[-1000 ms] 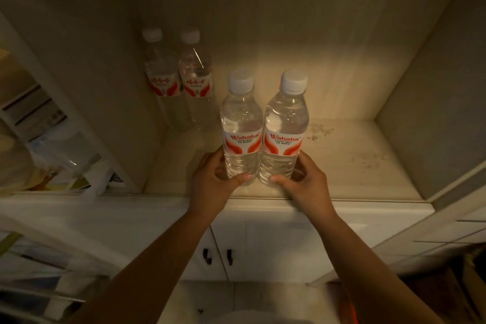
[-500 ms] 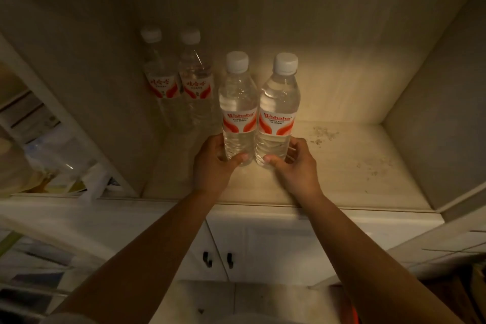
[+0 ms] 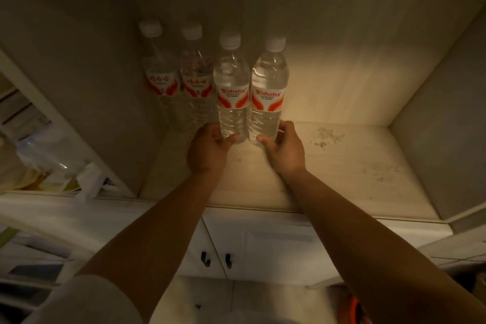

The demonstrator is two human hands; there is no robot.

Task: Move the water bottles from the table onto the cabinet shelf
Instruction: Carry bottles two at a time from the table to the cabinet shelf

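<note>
Head view: the left hand [image 3: 207,148] grips a clear plastic water bottle with red-and-white label [image 3: 231,89], the right hand [image 3: 285,148] its twin [image 3: 268,92], fingers curled round each base (both upright on the pale wooden cabinet shelf [image 3: 342,166]), beside two shelved bottles [image 3: 178,81].

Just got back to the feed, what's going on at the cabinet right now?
A person holds two water bottles on the cabinet shelf, one per hand. The left hand grips the left bottle near its base; the right hand grips the right bottle. Two more bottles stand beside them at the back.
</note>
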